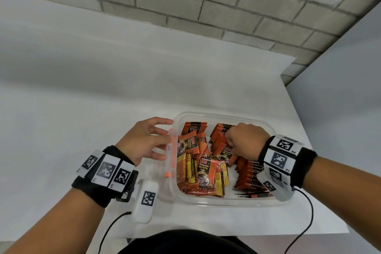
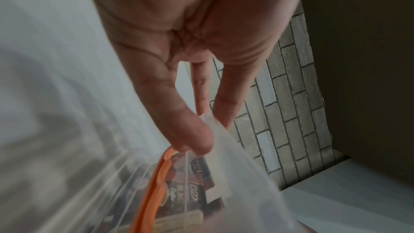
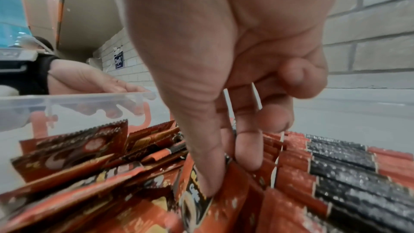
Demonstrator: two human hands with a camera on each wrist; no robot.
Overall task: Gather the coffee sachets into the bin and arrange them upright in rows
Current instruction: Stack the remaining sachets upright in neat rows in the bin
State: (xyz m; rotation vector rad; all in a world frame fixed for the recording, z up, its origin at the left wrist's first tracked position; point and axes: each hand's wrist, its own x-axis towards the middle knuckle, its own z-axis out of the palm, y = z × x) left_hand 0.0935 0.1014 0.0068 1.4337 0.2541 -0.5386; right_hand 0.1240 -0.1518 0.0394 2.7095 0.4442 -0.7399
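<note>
A clear plastic bin (image 1: 216,114) with an orange latch (image 1: 172,154) stands on the white table. Orange-and-black coffee sachets (image 1: 204,171) lie loose in its left half. Others stand upright in rows (image 1: 249,175) along its right side. My right hand (image 1: 233,140) reaches down into the bin's middle. In the right wrist view its thumb and forefinger (image 3: 219,174) pinch one sachet (image 3: 228,196) beside the upright rows (image 3: 336,174). My left hand (image 1: 165,140) is spread with straight fingers against the bin's left wall. The left wrist view shows those fingertips (image 2: 197,135) touching the rim (image 2: 235,174).
A brick wall (image 1: 185,6) runs behind the table (image 1: 103,88). The table's right edge (image 1: 321,150) lies close beside the bin, with a grey panel (image 1: 350,88) past it. A white camera module (image 1: 145,200) and black cables hang from my wrists near the front edge.
</note>
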